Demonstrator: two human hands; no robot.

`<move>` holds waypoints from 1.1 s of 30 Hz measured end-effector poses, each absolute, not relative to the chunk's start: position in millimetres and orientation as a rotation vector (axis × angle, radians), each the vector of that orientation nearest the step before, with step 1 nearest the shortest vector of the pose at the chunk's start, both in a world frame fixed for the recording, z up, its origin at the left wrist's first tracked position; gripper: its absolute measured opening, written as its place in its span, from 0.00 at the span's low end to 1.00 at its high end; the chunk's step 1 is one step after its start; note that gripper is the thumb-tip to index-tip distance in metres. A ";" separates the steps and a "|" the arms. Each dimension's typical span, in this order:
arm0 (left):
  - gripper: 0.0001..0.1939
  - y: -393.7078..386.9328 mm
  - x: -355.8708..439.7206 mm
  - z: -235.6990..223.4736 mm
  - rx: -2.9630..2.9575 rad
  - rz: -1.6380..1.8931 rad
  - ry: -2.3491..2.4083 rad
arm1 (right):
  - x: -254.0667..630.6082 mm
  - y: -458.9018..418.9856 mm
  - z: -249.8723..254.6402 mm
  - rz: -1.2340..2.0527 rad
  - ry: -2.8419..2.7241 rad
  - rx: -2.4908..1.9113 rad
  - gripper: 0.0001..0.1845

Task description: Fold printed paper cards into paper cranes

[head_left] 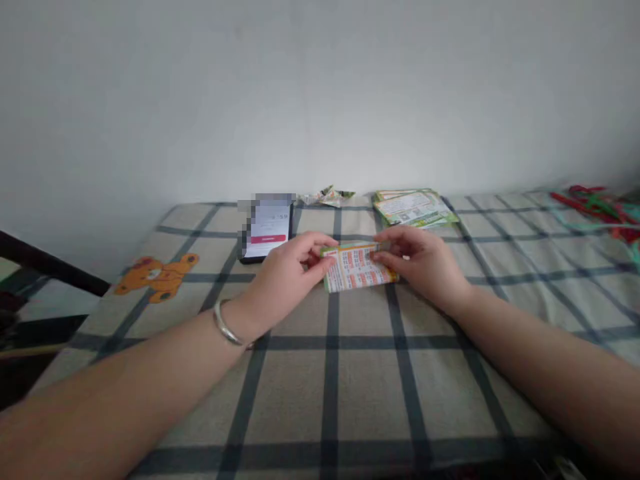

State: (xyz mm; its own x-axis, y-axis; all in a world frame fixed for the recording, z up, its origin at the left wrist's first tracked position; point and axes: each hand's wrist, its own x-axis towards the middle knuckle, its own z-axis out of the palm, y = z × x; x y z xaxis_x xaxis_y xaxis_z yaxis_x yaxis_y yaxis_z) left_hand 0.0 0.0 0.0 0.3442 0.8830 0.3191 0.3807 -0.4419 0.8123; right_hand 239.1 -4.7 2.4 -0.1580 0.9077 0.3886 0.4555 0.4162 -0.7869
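Note:
Between my two hands is a printed paper leaflet (pixel 356 270), white with orange blocks of text and green and yellow edges. It looks folded, with its long side across the view. My left hand (pixel 295 263) pinches its left end between thumb and fingers; a silver bangle sits on that wrist. On the other end, my right hand (pixel 423 260) grips the upper right corner, thumb in front. Behind my right hand lies a stack of similar green and white leaflets (pixel 417 207). A phone (pixel 267 230) with a lit screen, partly pixelated, rests just beyond my left hand.
A plaid cloth (pixel 295 393) covers the table, which meets a pale wall at the back. A crumpled wrapper (pixel 327 196) lies near the wall. An orange bear shape (pixel 157 277) is at left. Red and green tangled items (pixel 595 210) lie at the far right.

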 end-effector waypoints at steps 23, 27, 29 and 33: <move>0.08 1.2 0.7 2.6 2.036 1.089 1.130 | 237.1 -2.6 1.0 0.684 -1.685 -1.224 0.13; 0.08 1.8 0.0 4.1 2.103 1.034 1.195 | 237.1 -3.0 4.8 0.607 -1.708 -1.273 0.10; 0.08 2.2 -0.2 5.2 2.165 0.980 1.234 | 237.1 -3.4 7.4 0.545 -1.757 -1.326 0.08; 0.08 4.4 -0.6 7.1 2.322 0.880 1.281 | 237.4 -3.0 9.3 0.494 -1.855 -1.399 0.08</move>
State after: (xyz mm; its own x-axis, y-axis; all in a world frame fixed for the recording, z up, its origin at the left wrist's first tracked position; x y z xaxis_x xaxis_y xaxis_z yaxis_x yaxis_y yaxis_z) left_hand -0.6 4.4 7.1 0.4002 0.8463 0.3516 0.6319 -0.5327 0.5631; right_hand 237.4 -3.0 9.3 -0.1236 0.9356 0.3307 0.6469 0.3286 -0.6881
